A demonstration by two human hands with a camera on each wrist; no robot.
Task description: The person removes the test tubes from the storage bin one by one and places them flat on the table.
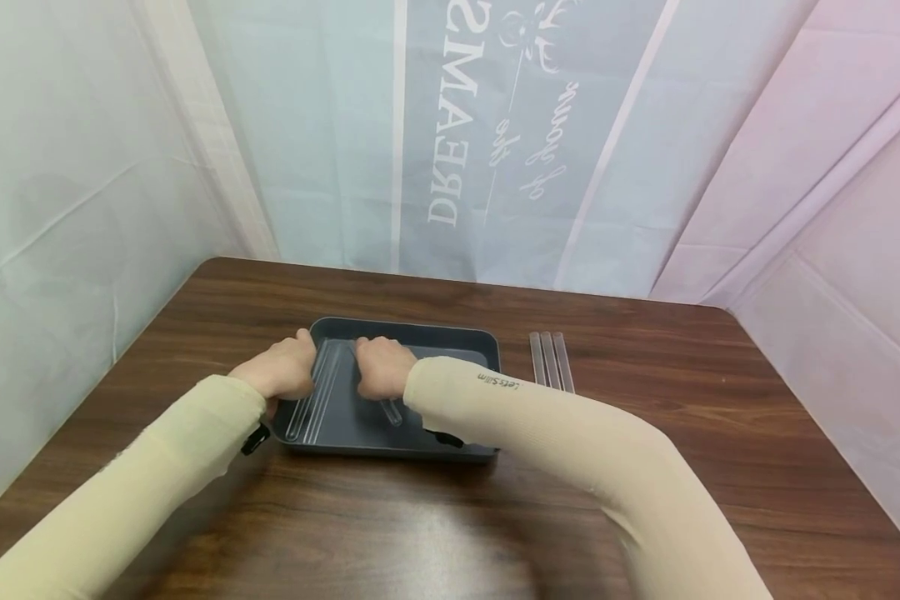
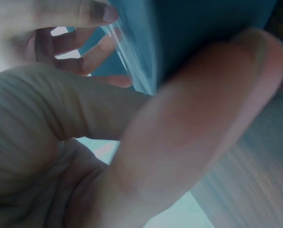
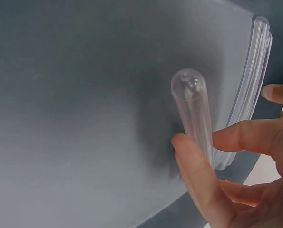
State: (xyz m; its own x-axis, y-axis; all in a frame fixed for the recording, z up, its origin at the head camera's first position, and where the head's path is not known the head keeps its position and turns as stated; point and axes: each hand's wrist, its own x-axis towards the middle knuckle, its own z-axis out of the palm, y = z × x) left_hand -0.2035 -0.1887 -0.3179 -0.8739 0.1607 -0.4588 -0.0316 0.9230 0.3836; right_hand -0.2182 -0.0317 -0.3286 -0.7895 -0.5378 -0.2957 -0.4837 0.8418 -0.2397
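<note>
A dark grey tray lies on the wooden table. At its left wall, my left hand grips the rim; in the left wrist view a finger lies against the wall's outer side. Over the tray's middle, my right hand pinches a clear plastic test tube between thumb and fingers, its rounded end sticking out. Other clear test tubes lie side by side along the tray's left wall, close to my left hand. The held tube's far end is hidden behind the fingers.
Three more clear tubes lie side by side on the table, right of the tray and partly behind the right sleeve. A printed cloth hangs behind the table's far edge, with pale cloth on both sides.
</note>
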